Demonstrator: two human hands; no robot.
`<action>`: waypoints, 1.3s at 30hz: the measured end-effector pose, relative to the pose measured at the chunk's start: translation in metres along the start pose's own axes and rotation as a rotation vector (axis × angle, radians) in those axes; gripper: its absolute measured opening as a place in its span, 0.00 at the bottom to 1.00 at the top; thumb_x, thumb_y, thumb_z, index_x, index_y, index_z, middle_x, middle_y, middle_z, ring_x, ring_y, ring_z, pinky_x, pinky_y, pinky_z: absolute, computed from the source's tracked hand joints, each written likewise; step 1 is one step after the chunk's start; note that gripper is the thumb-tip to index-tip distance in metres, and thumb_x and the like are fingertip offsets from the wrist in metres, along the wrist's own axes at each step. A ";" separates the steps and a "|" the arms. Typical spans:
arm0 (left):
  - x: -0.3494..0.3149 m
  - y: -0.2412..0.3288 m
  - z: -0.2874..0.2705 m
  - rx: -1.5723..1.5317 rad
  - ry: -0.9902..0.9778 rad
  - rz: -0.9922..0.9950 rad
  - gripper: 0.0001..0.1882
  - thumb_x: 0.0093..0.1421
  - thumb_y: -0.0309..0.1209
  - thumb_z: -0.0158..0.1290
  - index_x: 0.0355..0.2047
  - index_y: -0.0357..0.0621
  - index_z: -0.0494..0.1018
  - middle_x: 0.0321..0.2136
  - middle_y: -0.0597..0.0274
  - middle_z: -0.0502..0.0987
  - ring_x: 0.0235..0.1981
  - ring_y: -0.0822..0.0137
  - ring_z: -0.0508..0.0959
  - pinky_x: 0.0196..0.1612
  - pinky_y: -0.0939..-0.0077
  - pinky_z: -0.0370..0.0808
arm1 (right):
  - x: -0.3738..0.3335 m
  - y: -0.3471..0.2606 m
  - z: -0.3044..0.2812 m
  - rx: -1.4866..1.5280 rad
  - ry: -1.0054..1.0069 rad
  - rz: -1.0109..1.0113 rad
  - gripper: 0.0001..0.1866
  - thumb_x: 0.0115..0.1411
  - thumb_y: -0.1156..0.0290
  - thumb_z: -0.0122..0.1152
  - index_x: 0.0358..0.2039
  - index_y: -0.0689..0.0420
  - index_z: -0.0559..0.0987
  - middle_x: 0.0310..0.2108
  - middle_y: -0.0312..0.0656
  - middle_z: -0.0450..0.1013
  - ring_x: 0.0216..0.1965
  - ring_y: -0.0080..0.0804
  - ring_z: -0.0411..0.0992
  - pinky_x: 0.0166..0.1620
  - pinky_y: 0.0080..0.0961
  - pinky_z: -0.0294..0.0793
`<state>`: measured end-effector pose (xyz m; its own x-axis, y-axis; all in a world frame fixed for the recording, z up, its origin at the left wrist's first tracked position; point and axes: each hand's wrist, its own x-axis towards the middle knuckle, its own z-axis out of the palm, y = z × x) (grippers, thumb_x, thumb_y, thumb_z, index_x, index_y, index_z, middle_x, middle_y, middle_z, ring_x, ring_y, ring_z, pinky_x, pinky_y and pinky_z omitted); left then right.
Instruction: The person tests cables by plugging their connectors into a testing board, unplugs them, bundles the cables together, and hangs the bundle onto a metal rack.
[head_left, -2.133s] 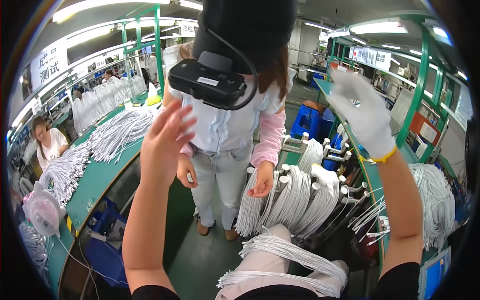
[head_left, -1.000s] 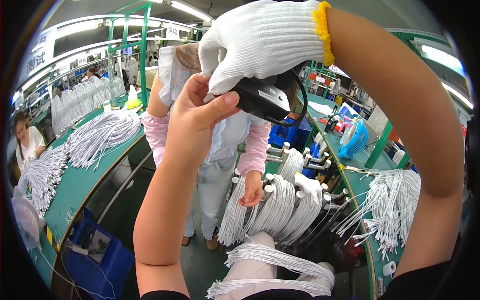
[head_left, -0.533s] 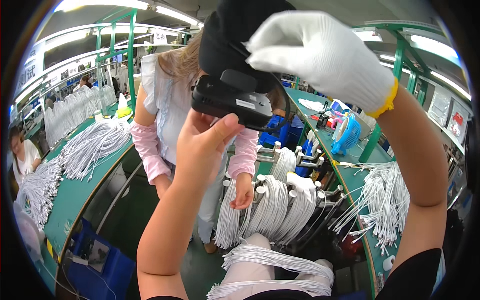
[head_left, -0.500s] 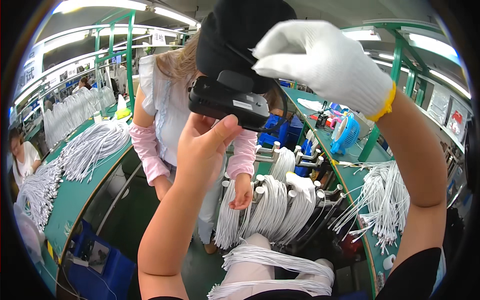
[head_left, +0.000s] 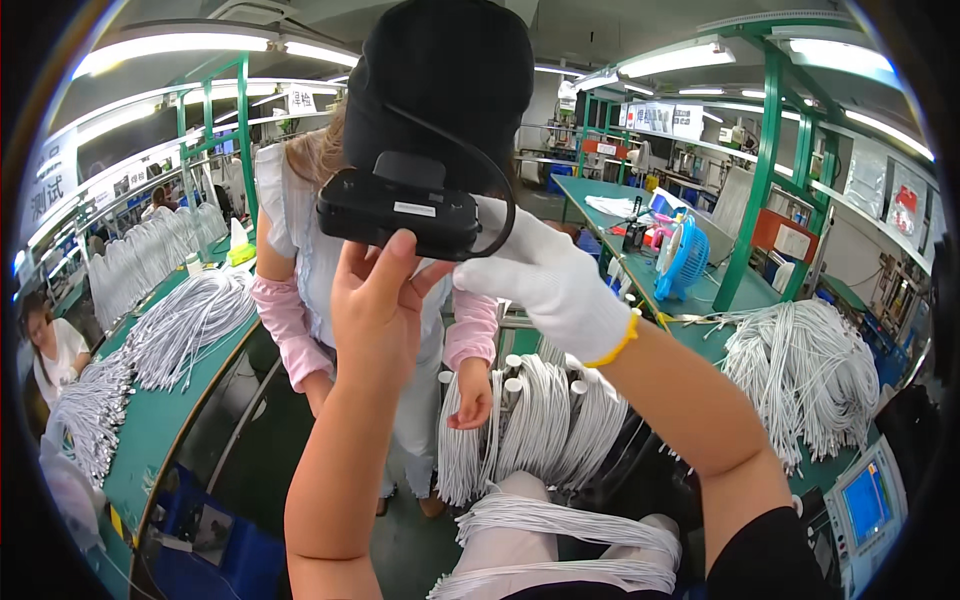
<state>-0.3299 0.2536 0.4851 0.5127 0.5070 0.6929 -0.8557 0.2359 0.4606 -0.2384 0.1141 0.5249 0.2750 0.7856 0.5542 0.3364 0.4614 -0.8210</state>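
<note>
A black box-shaped camera (head_left: 385, 212) hangs at the front of a black cap (head_left: 445, 85) worn by a person facing me with bowed head. My bare left hand (head_left: 375, 310) grips the camera from below, thumb on its near side. At its right end is my right hand (head_left: 550, 285), in a white knitted glove with a yellow cuff; its thumb lies under the camera and its other fingers go partly behind. A black cable (head_left: 508, 195) loops from the cap to the camera's right end. The person's hands hang low, in pink sleeve covers (head_left: 290, 330).
White cable bundles (head_left: 535, 420) hang on a rack behind my lap, where more white cables (head_left: 560, 515) lie. Green benches with cable piles (head_left: 195, 320) (head_left: 800, 365) flank me. A blue fan (head_left: 682, 258), an instrument with a screen (head_left: 868, 505) and a blue bin (head_left: 215, 560) stand around.
My right hand has come down from beside the cap to the camera's right end. The cap, the camera and my left hand appear further left in view.
</note>
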 end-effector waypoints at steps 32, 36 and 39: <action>-0.194 -0.053 -0.016 1.142 -0.964 -0.005 0.11 0.57 0.34 0.53 0.20 0.45 0.69 0.17 0.60 0.71 0.18 0.56 0.72 0.23 0.64 0.68 | -0.326 0.104 -0.028 1.073 -0.024 0.928 0.39 0.64 0.53 0.47 0.65 0.68 0.50 0.66 0.50 0.51 0.66 0.48 0.52 0.66 0.44 0.49; -0.186 -0.057 -0.042 1.549 -0.834 0.027 0.11 0.58 0.33 0.52 0.19 0.44 0.72 0.16 0.56 0.70 0.17 0.55 0.72 0.21 0.66 0.67 | -0.397 0.080 -0.082 0.835 0.258 0.745 0.27 0.65 0.63 0.48 0.59 0.67 0.62 0.54 0.53 0.66 0.57 0.50 0.65 0.61 0.46 0.60; -0.141 -0.083 -0.069 1.431 -0.320 -0.162 0.16 0.63 0.36 0.45 0.22 0.39 0.71 0.14 0.52 0.68 0.17 0.53 0.70 0.22 0.64 0.66 | -0.429 0.087 -0.123 0.592 0.740 0.482 0.24 0.64 0.65 0.50 0.57 0.65 0.66 0.50 0.53 0.72 0.51 0.50 0.71 0.58 0.44 0.66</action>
<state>-0.3363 0.2195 0.3107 0.7503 0.3099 0.5840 -0.0905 -0.8268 0.5551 -0.2163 -0.2336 0.2324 0.8088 0.5843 -0.0657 -0.3913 0.4514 -0.8019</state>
